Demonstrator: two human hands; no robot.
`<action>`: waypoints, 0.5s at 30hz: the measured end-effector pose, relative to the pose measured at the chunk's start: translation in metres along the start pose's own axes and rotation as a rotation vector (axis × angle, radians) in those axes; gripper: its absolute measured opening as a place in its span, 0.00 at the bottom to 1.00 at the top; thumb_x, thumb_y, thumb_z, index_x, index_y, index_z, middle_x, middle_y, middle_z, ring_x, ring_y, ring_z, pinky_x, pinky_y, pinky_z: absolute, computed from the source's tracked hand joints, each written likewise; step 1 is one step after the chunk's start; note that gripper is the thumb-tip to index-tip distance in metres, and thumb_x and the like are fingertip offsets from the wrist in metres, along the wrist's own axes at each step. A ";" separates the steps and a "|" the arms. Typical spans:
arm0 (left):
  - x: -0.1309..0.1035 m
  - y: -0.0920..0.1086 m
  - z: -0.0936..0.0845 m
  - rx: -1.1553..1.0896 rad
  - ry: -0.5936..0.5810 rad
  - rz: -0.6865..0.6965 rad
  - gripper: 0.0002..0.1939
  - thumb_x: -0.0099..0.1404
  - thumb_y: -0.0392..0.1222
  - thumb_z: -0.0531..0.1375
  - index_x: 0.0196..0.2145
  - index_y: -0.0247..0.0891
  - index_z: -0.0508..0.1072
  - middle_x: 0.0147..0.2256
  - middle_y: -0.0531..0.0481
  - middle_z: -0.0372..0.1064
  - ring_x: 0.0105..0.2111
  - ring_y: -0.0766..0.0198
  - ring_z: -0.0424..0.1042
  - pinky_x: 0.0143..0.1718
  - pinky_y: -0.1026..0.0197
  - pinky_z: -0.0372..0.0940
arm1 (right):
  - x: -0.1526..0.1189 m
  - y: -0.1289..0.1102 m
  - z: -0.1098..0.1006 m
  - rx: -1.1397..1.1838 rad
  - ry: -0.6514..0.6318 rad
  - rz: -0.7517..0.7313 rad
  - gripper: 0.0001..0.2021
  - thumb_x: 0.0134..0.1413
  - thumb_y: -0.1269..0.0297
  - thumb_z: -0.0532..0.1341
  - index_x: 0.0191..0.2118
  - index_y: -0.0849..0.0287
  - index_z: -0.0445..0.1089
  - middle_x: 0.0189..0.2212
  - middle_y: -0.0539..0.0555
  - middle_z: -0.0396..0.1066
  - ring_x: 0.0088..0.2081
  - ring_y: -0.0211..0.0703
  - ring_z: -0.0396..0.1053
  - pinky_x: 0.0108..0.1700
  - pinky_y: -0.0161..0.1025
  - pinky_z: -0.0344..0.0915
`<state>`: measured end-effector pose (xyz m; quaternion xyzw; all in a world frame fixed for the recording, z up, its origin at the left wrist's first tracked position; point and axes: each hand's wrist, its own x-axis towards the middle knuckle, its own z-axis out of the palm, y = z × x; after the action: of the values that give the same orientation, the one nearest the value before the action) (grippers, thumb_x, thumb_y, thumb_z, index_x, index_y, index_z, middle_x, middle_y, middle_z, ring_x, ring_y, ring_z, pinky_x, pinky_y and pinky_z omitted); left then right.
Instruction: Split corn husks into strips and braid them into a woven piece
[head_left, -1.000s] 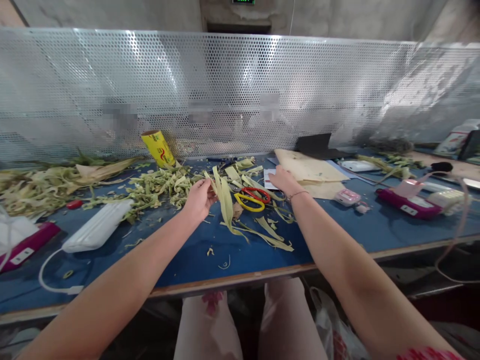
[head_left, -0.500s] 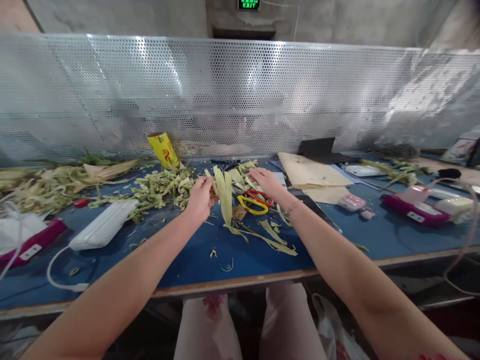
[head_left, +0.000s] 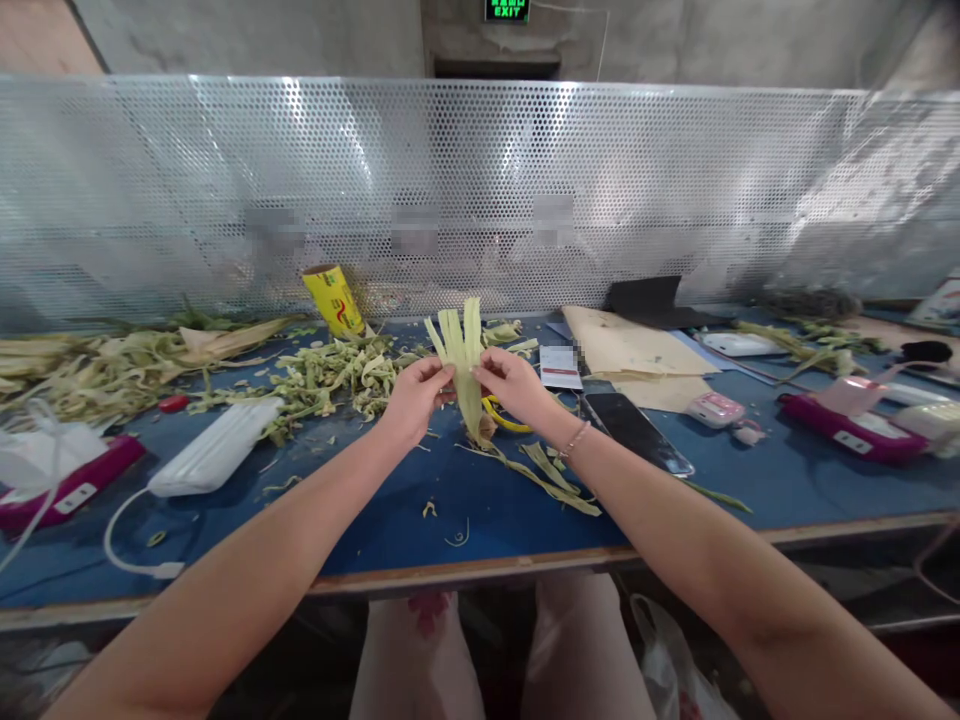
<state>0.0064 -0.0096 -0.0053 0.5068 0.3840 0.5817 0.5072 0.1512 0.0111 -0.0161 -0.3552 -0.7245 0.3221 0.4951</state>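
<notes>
Head view: left hand and right hand pinch the husk mid-frame, long axis upright, strips upward; table edge lies well below.

Left hand just beside right hand

Dim light; white glare on perforated screen; exit sign glowing; edges stretched.

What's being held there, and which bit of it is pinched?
A pale green, split corn husk. The left grip and right grip pinch its opposite side edges around the middle, below the spread strips at its top.
</notes>
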 end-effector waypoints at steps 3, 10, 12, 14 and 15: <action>-0.001 -0.001 0.000 0.128 0.002 0.052 0.11 0.45 0.44 0.64 0.24 0.35 0.71 0.22 0.53 0.69 0.23 0.69 0.67 0.28 0.64 0.64 | -0.001 -0.004 0.000 0.086 -0.021 0.034 0.09 0.45 0.60 0.57 0.24 0.57 0.57 0.20 0.46 0.60 0.25 0.35 0.61 0.30 0.36 0.63; -0.004 0.001 0.002 0.171 -0.074 0.037 0.11 0.43 0.45 0.65 0.23 0.35 0.72 0.20 0.53 0.68 0.22 0.68 0.66 0.27 0.64 0.65 | -0.002 -0.007 0.006 0.316 0.014 0.142 0.12 0.41 0.57 0.60 0.30 0.59 0.64 0.27 0.50 0.67 0.30 0.37 0.64 0.34 0.37 0.63; -0.004 0.000 0.002 0.158 -0.084 0.040 0.12 0.47 0.48 0.63 0.23 0.35 0.72 0.20 0.53 0.67 0.22 0.68 0.66 0.27 0.63 0.65 | -0.002 -0.008 0.007 0.345 0.031 0.129 0.11 0.41 0.58 0.61 0.30 0.60 0.65 0.27 0.50 0.68 0.30 0.37 0.65 0.35 0.37 0.63; -0.004 -0.001 0.002 0.159 -0.070 0.043 0.12 0.49 0.48 0.62 0.23 0.35 0.72 0.19 0.53 0.67 0.22 0.68 0.66 0.26 0.63 0.65 | -0.003 -0.008 0.007 0.313 0.053 0.096 0.10 0.41 0.59 0.60 0.31 0.60 0.66 0.28 0.51 0.69 0.31 0.38 0.65 0.36 0.38 0.63; -0.004 -0.001 0.003 0.155 -0.054 0.039 0.11 0.49 0.48 0.62 0.22 0.35 0.72 0.19 0.54 0.67 0.21 0.68 0.66 0.26 0.63 0.64 | -0.004 -0.008 0.008 0.277 0.067 0.071 0.10 0.42 0.60 0.60 0.31 0.60 0.66 0.28 0.51 0.69 0.31 0.38 0.65 0.36 0.38 0.63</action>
<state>0.0089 -0.0137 -0.0061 0.5673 0.4042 0.5461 0.4654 0.1434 0.0028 -0.0138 -0.3193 -0.6432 0.4244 0.5516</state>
